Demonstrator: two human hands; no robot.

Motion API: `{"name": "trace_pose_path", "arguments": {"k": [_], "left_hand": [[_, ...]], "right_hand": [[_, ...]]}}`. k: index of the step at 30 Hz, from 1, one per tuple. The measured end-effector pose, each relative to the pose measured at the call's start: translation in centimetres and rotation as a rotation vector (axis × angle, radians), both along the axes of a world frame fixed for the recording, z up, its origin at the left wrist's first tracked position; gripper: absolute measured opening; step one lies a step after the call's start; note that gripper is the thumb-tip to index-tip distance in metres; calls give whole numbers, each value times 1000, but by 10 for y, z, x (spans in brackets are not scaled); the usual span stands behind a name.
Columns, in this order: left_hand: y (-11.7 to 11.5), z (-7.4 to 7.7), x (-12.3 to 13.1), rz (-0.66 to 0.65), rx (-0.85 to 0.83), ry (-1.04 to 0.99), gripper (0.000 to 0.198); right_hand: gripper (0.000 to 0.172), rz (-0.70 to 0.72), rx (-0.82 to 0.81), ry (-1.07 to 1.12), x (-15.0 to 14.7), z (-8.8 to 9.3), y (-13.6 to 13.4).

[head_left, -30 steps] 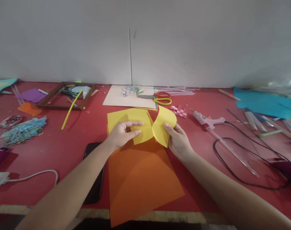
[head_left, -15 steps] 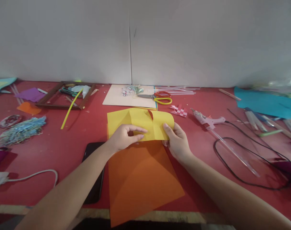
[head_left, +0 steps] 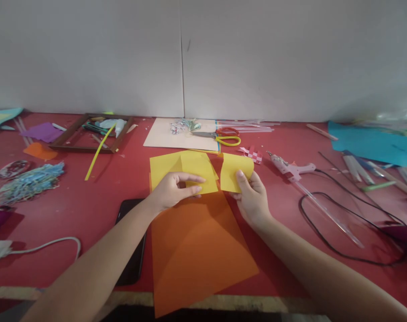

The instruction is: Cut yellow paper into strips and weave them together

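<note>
My left hand is closed on a sheet of yellow paper, thumb in front and fingers partly hidden behind it. In my right hand is a separate, slightly curled piece of yellow paper, pinched at its right side. A narrow gap parts the two pieces. Beneath the left one, more yellow paper reaches out to the left. Orange paper lies under both hands and runs to the table's front edge.
A black phone lies partly under my left forearm. Scissors rest on a cream sheet at the back. To the right are a pink glue gun with its cord and a checkered ribbon fish. A brown frame holds small items.
The yellow paper has come apart along its crease. My right hand has moved a little to the right with the torn-off piece, while my left hand stays nearly still.
</note>
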State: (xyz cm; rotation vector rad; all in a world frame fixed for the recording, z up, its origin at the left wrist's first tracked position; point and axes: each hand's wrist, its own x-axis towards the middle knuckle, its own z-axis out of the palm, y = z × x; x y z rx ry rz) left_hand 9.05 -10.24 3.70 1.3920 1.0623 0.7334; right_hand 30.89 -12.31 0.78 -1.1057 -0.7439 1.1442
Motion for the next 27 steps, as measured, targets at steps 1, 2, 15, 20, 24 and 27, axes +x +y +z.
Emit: {"name": "trace_pose_path", "arguments": {"k": [1, 2, 15, 20, 24, 27], "left_hand": [[0, 0, -1, 10, -13, -5, 29], [0, 1, -1, 18, -23, 2, 29], [-9, 3, 0, 6, 168, 195, 69], [0, -4, 1, 159, 24, -76, 89], [2, -2, 2, 134, -77, -302, 95], [1, 0, 0, 66, -68, -327, 102]], "right_hand": [[26, -23, -3, 18, 2, 1, 2], [26, -45, -4, 38, 4, 1, 3], [38, 317, -59, -102, 3, -1, -12], [35, 557, 89, -299, 5, 9, -15], [30, 672, 286, -388, 8, 20, -14], [29, 825, 288, -273, 7, 23, -16]]}}
